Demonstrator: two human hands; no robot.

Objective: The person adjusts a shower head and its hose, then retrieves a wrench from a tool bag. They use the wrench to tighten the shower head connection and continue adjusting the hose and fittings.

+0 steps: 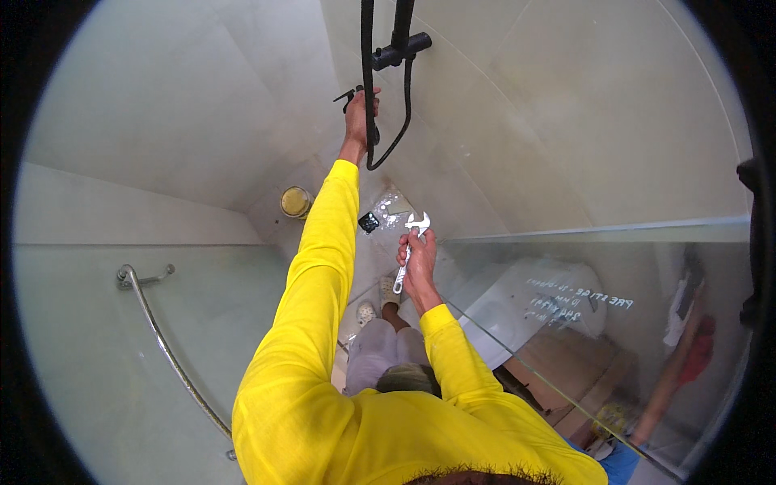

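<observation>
Item: left hand (358, 113), arm in a yellow long sleeve (319, 267) stretched up and forward. The fingers are closed around a small black wall fitting (349, 97) at the base of the black shower riser pipe (368, 48). A black looped hose (396, 133) hangs just beside the wrist, on its right.

Item: right hand (418, 263), held lower and nearer the body. It is closed on the handle of a silver adjustable metal wrench (411, 238); the open head points up and stands clear of the wall and of the pipe, well apart from the left hand.

Item: black horizontal bracket (402, 50) on the riser, above both hands.

Surroundings: pale tiled walls (186, 105) meet in a corner behind the fitting. A clear glass panel (598, 267) closes the right side, its top edge running from beside the right hand out to the rim of the view. A curved glass door with a bent chrome handle (158, 331) closes the left side. The standing room between them is narrow, and the open gap lies around the raised arms.

Floor, far below: a round yellow-lidded tin (296, 201) in the corner, a small dark square object (369, 221), a patch of wet debris (392, 206), and the person's pale shoes (378, 299).
</observation>
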